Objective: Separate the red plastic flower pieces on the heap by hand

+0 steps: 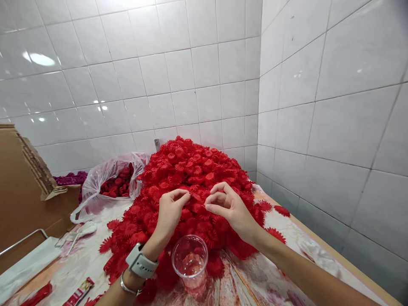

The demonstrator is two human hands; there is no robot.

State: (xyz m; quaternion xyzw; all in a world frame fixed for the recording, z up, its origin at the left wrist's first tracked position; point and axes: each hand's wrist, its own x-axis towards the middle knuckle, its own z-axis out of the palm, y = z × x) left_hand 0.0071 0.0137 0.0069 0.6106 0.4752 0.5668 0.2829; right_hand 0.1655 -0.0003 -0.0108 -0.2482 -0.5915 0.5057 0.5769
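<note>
A large heap of red artificial flower heads [188,165] with fringed petals is piled against the tiled wall. Over its front part, my left hand [170,210] pinches with thumb and forefinger; whatever is between them is too small to make out against the red. To its right, my right hand [232,210] has its fingers curled toward the thumb in a loose pinch, and its contents cannot be made out either. A gap separates the two hands. Below them a clear plastic cup [190,259] stands upright, seemingly with some clear liquid inside.
Left of the heap lies a clear plastic bag [95,174] holding darker red flower pieces [119,182]. A cardboard box [19,178] takes up the far left. A small wrapped packet [79,293] lies at the front. Thin sticks [237,278] rest right of the cup. Tiled walls [287,127] close off the back and right.
</note>
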